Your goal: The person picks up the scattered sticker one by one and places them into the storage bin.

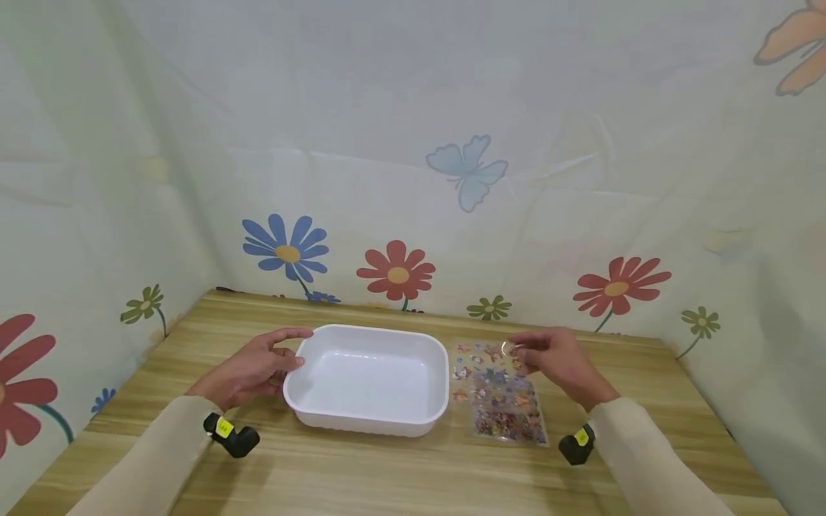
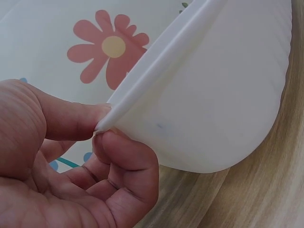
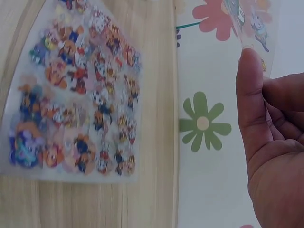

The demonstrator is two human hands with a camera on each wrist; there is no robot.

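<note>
A white plastic tub (image 1: pixel 368 387) stands on the wooden table, its inside bare. My left hand (image 1: pixel 258 365) is at its left end, and in the left wrist view thumb and index finger pinch the rim (image 2: pixel 156 71). My right hand (image 1: pixel 561 358) is to the right of the tub and pinches the upper edge of a clear sheet with cartoon stickers (image 3: pixel 256 31). Under and in front of that sheet lies a clear sticker pack (image 1: pixel 510 423), crowded with colourful cartoon characters. Part of the held sheet overlaps the pack in the head view.
The wooden table (image 1: pixel 335 473) is bounded at the back and sides by a pale curtain (image 1: pixel 348 193) printed with flowers and butterflies. A black wrist device with a yellow label (image 1: pixel 235 437) sits on the left sleeve, and a similar one (image 1: pixel 577 444) on the right.
</note>
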